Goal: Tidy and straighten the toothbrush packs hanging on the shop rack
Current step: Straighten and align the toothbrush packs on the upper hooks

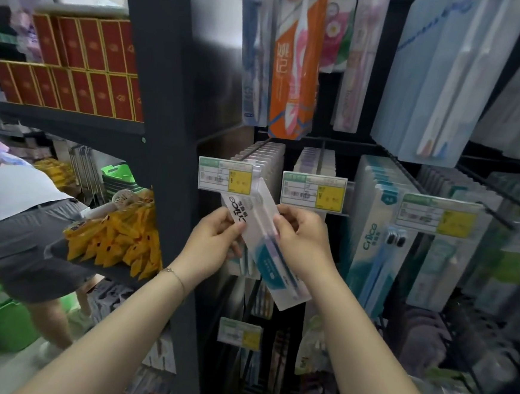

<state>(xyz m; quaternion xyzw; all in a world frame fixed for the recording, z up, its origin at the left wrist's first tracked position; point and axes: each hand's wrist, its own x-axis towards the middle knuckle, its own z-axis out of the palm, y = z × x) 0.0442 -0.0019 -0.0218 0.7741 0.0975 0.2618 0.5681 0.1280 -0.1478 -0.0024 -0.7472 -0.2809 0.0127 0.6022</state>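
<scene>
Room: shop aisle, dark metal rack [159, 157] with wire hooks [253, 151] carrying rows of toothbrush packs; view blurs toward the edges.
Left bay: red boxes [85, 68] on the upper shelf, yellow packets [118, 241] on the shelf below, green basket [3, 322] on the floor.
Bystander: person [24, 209] in white top and grey shorts, bent over at far left.
Upper row: orange pack [296, 59] and pale blue packs [433, 80] hang above the work spot.
Left hand [214, 243]: raised before the leftmost hook, thumb and curled fingers pinching the rear pack [236, 210]; thin bracelet [174, 275] on the wrist.
Right hand [305, 240]: just beside the left, fingers curled round the right edge of the front pack [273, 269].
Front pack: tilted, top tucked under the left tag [226, 175], foot swung down to the right; clear blister, teal card.
Rear pack: also tilted, lying behind the front pack and touching it.
Hook: cannot tell whether either held pack is threaded on it.
Writing: "cnice" in dark letters on the rear pack, turned sideways; "Cnice" in teal on a hanging pack [370, 236] at right, dark brush heads showing.
Tags: middle tag [313, 191], right tag [440, 215] and low tag [240, 333] match the left one, with a green strip, barcode and yellow panel with a ¥ sign; prices too blurred to read.
</scene>
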